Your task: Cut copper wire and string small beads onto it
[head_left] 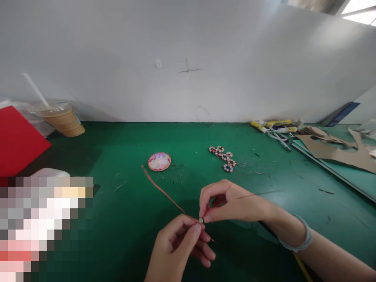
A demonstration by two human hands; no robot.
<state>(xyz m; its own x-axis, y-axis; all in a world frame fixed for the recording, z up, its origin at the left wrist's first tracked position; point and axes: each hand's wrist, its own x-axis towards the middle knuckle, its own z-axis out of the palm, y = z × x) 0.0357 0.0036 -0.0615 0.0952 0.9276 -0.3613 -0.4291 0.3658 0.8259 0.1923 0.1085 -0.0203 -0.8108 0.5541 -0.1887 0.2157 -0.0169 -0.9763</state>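
Note:
My left hand pinches a thin reddish cord between thumb and forefinger; its long end stretches up and left, and a short end pokes out below the fingers. Just above that pinch, the thumb and forefinger of my right hand close on a small pale bead. Whether the cord passes through the bead cannot be made out. Beyond my hands lies a round shallow dish with a red rim, holding pale and pinkish bits. Right of it rests a chain of red-and-white beaded flowers.
A lidded drink cup with a straw leans at the left beside a red sheet. Yellow-and-white tubes, cardboard offcuts and a long edged board lie at right. A white wall backs the green table.

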